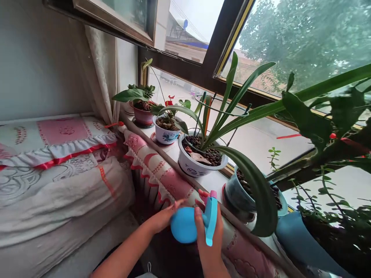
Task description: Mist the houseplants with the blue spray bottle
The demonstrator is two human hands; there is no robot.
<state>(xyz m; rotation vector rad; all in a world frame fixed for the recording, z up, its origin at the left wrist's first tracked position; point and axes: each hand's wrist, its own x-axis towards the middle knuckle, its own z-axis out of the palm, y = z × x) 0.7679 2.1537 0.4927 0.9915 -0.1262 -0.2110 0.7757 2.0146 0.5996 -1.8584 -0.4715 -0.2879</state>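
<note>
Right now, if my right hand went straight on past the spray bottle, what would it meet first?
Probably the pink cloth draped over the windowsill, just ahead of your right hand; depth is hard to judge here.

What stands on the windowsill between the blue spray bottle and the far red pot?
The head view shows a large white pot and a small white pot, both planted, on the windowsill between the blue spray bottle and the red pot.
</note>
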